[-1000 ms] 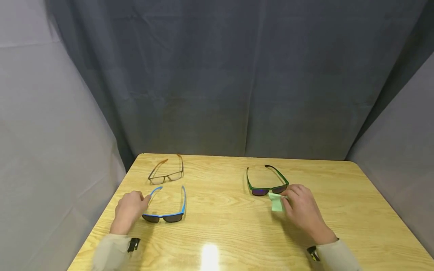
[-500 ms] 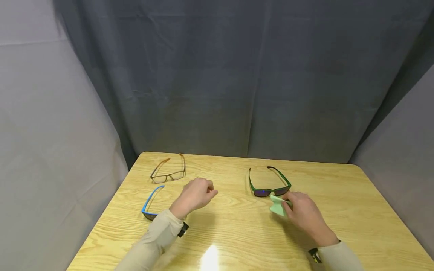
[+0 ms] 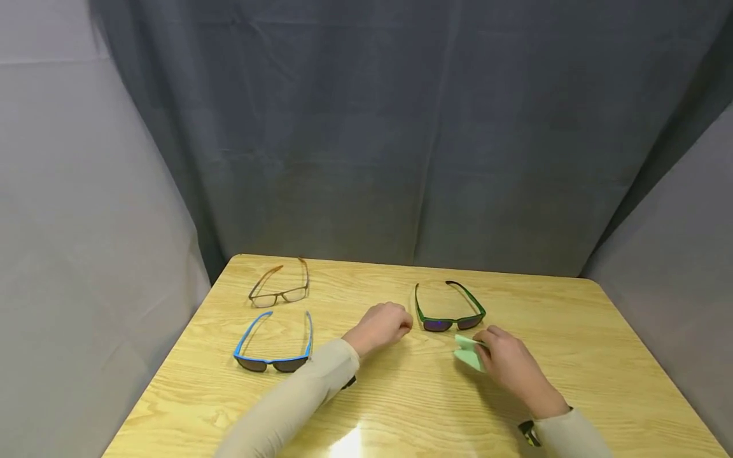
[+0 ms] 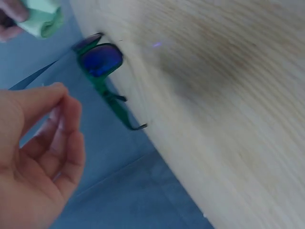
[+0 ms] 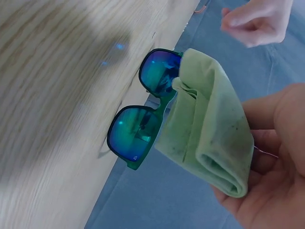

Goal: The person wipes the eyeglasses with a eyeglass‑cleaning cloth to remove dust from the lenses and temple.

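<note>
“Head view: dk gray curtain behind wood tbl. Status, L hand, R hand?”

“L: loosely curled, empty. R: gripping, ref. last item.”

“Next?”

“Blue sunglasses, near-L; green sunglasses, just R of L hand; clear glasses, far-L.”

“Smallest?”

“Green cloth, folded, in R hand, just nearside of green sunglasses.”

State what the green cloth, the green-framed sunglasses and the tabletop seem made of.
Green cloth: soft, matte fabric, perhaps microfibre; it folds into rounded layers.
Green-framed sunglasses: frame probably plastic, from its smooth green colouring; lenses shiny, mirrored blue-green, glass or plastic unclear.
Tabletop: wood or wood-look laminate, glossy, with grain lines and a bright reflection.
</note>
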The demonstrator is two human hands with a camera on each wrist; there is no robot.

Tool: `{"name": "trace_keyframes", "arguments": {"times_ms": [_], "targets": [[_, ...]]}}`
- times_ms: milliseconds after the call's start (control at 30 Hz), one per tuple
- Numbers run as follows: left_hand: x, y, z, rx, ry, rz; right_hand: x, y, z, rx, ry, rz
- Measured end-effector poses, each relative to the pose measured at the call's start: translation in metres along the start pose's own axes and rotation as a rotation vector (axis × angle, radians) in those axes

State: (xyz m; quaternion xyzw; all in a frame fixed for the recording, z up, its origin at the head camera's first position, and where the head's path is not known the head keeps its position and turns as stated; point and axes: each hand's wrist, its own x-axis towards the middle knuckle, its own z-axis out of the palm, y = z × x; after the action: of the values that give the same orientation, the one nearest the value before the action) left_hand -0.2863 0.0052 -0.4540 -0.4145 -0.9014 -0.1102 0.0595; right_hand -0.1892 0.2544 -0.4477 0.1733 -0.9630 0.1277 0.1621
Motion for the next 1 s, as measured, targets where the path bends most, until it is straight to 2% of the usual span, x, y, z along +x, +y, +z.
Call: {"name": "trace_keyframes", "arguments": {"times_ms": [200, 333, 467, 600, 767, 1000], "targets": [[0.025, 0.002, 0.020, 0.047, 0.005, 0.007, -0.004, 0.001, 0.001, 0.014, -0.006, 0.041], [0.038, 0.007, 0.028, 0.086, -0.035, -0.013, -0.006, 0.001, 0.001, 0.015, -0.004, 0.050], [0.046, 0.010, 0.032, 0.111, -0.089, -0.034, -0.006, 0.002, 0.001, 0.009, 0.002, 0.055], [0.048, 0.011, 0.034, 0.113, -0.125, -0.028, -0.005, 0.003, 0.001, 0.026, 0.004, 0.048], [0.045, 0.011, 0.036, 0.122, -0.132, -0.009, -0.006, 0.005, 0.002, 0.055, -0.006, 0.008], [0.037, 0.013, 0.040, 0.098, -0.086, 0.034, -0.009, 0.007, 0.003, 0.042, -0.008, 0.041]]}}
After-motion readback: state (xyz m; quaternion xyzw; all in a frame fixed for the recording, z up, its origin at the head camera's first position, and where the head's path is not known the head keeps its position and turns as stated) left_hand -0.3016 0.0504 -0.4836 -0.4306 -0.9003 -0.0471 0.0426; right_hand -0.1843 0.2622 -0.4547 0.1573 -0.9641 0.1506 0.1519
